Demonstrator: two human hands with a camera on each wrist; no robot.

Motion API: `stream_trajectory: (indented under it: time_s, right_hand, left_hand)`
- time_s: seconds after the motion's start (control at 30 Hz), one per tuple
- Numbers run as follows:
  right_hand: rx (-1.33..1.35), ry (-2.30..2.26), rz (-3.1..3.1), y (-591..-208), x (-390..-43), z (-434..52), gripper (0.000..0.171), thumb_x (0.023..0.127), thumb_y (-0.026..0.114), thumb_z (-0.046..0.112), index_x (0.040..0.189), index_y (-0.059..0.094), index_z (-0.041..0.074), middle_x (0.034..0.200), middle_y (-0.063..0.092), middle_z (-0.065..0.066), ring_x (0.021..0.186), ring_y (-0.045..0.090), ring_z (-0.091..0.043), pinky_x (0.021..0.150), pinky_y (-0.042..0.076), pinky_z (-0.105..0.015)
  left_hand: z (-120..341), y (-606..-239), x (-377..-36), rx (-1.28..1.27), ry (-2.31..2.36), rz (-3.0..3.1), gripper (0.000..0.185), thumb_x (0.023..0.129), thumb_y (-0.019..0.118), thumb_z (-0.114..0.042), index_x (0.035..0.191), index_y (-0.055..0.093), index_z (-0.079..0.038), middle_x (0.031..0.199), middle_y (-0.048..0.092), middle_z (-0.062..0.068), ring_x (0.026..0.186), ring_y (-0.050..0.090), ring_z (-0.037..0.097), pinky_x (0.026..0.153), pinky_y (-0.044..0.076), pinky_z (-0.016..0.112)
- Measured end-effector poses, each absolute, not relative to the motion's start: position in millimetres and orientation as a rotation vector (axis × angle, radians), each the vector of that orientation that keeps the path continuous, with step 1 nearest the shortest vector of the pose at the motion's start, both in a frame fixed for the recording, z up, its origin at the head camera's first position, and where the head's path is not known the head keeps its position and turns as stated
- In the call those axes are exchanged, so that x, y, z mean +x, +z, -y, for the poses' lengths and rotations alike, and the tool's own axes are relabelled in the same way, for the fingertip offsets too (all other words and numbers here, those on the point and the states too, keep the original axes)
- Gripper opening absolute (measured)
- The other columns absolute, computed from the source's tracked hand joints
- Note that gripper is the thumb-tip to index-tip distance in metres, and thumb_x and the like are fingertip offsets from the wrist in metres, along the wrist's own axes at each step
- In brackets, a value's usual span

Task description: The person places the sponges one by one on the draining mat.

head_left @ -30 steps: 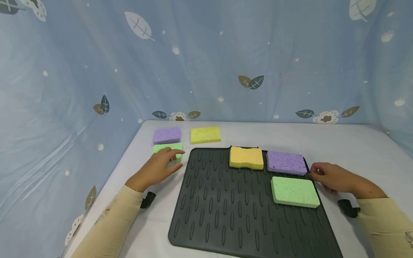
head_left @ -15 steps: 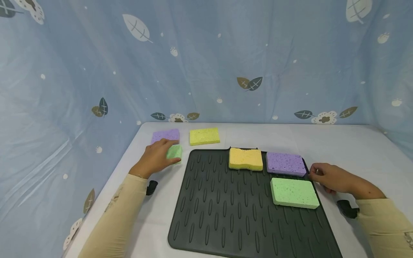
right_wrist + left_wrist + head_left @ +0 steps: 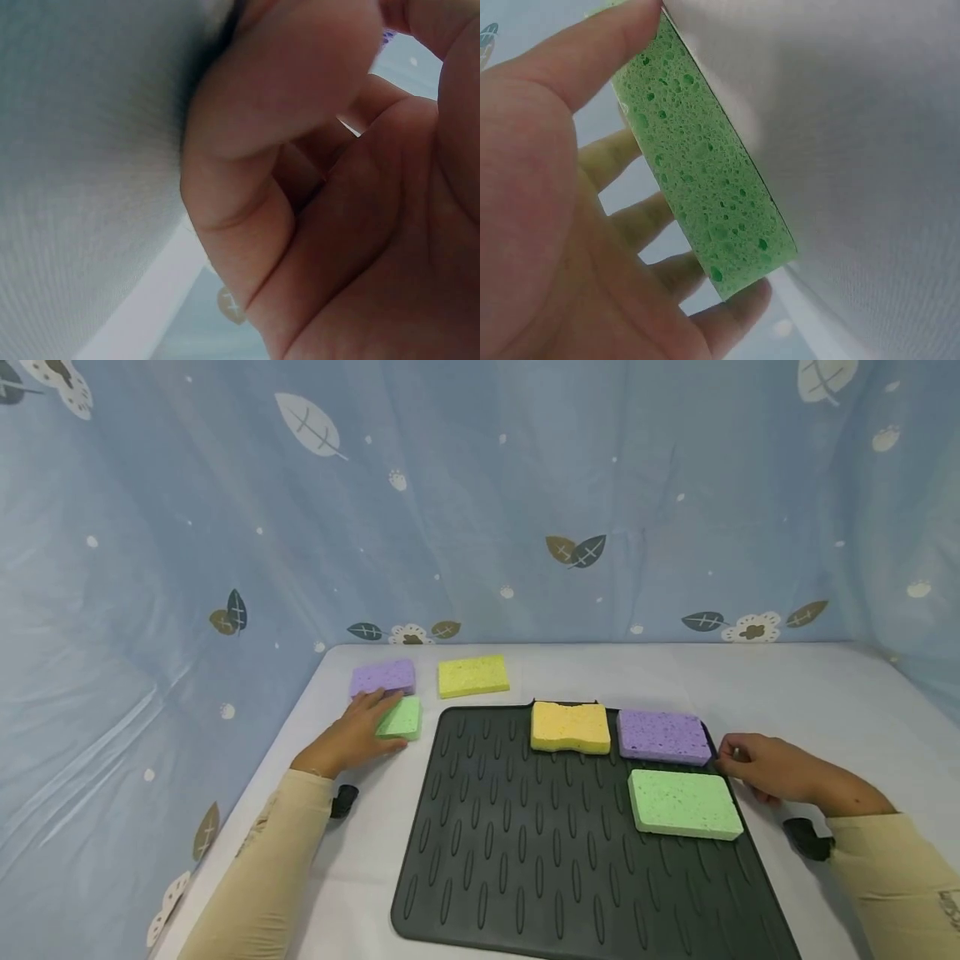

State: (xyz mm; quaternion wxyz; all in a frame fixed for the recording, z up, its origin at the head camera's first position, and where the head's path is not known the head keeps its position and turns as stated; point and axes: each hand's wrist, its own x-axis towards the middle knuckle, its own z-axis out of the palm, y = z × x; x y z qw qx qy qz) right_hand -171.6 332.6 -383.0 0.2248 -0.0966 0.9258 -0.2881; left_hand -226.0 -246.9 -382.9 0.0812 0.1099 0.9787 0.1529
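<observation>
The leftmost green sponge (image 3: 401, 718) sits on the tabletop (image 3: 356, 881), left of the dark mat (image 3: 525, 843), and I have the left hand (image 3: 348, 739) gripping it, spread wide, the right hand (image 3: 776, 768) loosely curled, empty, by the mat's edge.

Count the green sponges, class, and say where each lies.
2: the left green sponge, gripped by the left hand; the right green sponge, on the dark mat.

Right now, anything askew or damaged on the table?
No spill or damage stands out. Slightly odd: the yellow sponge on the dark mat has a wavy front edge, unlike the straight-edged purple sponge beside it; likely its shape.
</observation>
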Motion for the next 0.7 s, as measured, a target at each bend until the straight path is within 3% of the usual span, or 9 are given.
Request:
stream_trajectory:
  time_s: [0.2, 0.47, 0.7]
  right_hand:
    - [-0.262, -0.784, -2.557, -384.2, -172.3, -333.3, 0.015, 0.103, 0.051, 0.019, 0.099, 0.053, 0.005, 0.065, 0.048, 0.001, 0.052, 0.045, -0.011, 0.046, 0.042, -0.028]
    - [-0.267, -0.772, -2.569, -385.7, -171.8, -333.7, 0.014, 0.103, 0.051, 0.018, 0.098, 0.053, 0.006, 0.065, 0.047, 0.001, 0.051, 0.045, -0.011, 0.045, 0.043, -0.028]
    - [-0.265, -0.763, -2.572, -386.2, -171.9, -332.5, 0.013, 0.102, 0.051, 0.018, 0.098, 0.054, 0.006, 0.064, 0.048, 0.001, 0.051, 0.045, -0.011, 0.045, 0.042, -0.028]
  left_hand:
    - [244.2, -378.3, -221.9, 0.319, 0.418, -2.907, 0.084, 0.093, 0.071, -0.038, 0.16, 0.024, -0.017, 0.166, 0.015, 0.021, 0.151, 0.008, 0.05, 0.112, 0.024, 0.07]
    - [239.2, -374.5, -218.8, 0.328, 0.304, -2.966, 0.08, 0.093, 0.071, -0.036, 0.158, 0.031, -0.014, 0.159, 0.032, 0.024, 0.145, 0.03, 0.048, 0.102, 0.036, 0.072]
    - [240.6, -374.1, -217.9, 0.33, 0.307, -2.972, 0.08, 0.091, 0.074, -0.033, 0.157, 0.033, -0.013, 0.155, 0.038, 0.024, 0.142, 0.035, 0.047, 0.102, 0.037, 0.071]
